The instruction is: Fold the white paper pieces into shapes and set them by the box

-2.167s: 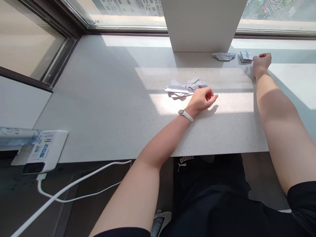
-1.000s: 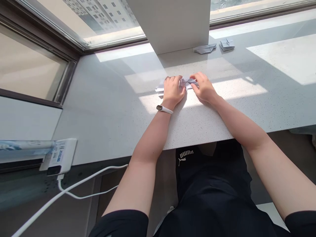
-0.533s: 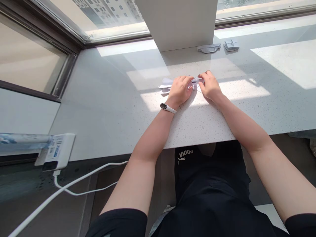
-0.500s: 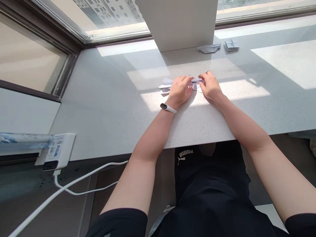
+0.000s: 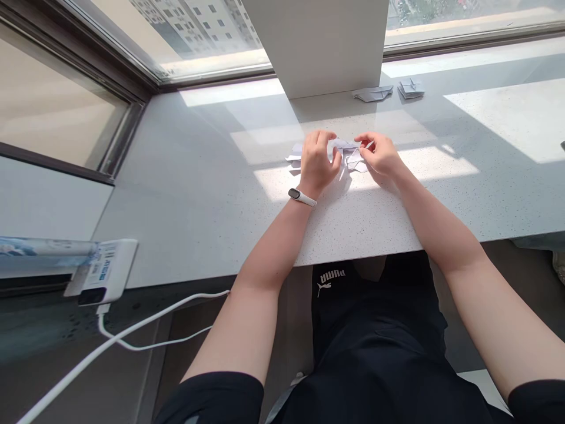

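A folded white paper piece [image 5: 355, 160] with several creased flaps lies on the pale speckled counter [image 5: 212, 224], partly in sunlight. My left hand [image 5: 316, 162] rests over its left portion, thumb and forefinger apart in a curved gap. More white paper flaps [image 5: 295, 158] stick out to the left from behind that hand. At the right end, my right hand [image 5: 380, 154] pinches the paper's upper edge between thumb and fingers. Part of the paper is hidden by the left hand.
Further back on the counter are a long folded paper [image 5: 373, 93] and a squarish folded paper [image 5: 411, 88], near a white pillar [image 5: 335, 47]. A white power bank [image 5: 108, 271] with a cable [image 5: 145, 321] sits at the lower left. Windows line the back.
My left thumb and forefinger have spread apart, and my right hand has shifted slightly right and down. More of the folded paper shows between the hands. The view has tilted slightly.
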A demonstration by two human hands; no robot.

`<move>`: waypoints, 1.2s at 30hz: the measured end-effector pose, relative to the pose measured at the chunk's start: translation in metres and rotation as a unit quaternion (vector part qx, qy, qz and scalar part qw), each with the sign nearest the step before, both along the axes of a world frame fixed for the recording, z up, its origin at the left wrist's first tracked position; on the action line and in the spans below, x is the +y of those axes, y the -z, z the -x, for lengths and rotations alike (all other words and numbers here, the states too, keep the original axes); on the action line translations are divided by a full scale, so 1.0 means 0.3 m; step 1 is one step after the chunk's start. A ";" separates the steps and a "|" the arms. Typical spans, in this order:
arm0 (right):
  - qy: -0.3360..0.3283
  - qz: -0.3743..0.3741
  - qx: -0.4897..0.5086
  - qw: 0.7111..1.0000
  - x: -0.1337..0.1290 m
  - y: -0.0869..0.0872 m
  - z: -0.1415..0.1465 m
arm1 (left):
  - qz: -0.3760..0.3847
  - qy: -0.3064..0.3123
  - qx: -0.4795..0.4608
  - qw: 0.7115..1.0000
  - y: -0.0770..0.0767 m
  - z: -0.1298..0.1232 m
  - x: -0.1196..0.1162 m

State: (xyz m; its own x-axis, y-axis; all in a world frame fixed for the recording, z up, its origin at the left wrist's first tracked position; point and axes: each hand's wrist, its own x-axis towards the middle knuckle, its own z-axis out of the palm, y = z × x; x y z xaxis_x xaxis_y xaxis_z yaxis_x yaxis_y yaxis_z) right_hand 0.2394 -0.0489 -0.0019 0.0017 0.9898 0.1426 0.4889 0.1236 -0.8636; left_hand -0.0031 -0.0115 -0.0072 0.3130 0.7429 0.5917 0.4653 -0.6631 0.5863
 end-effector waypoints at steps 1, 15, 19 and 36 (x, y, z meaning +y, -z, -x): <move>-0.005 0.001 0.026 1.000 -0.004 -0.013 0.000 | 0.000 0.004 -0.004 1.000 0.008 -0.002 0.002; -0.043 -0.013 0.087 0.995 -0.033 -0.079 0.051 | 0.167 0.037 -0.255 0.952 0.043 -0.049 -0.017; -0.067 -0.009 0.122 0.990 -0.020 -0.053 0.040 | 0.226 0.082 -0.281 0.929 0.050 -0.063 -0.014; -0.060 -0.057 -0.145 0.986 -0.009 0.042 0.046 | 0.261 -0.029 -0.364 0.894 0.018 -0.061 0.004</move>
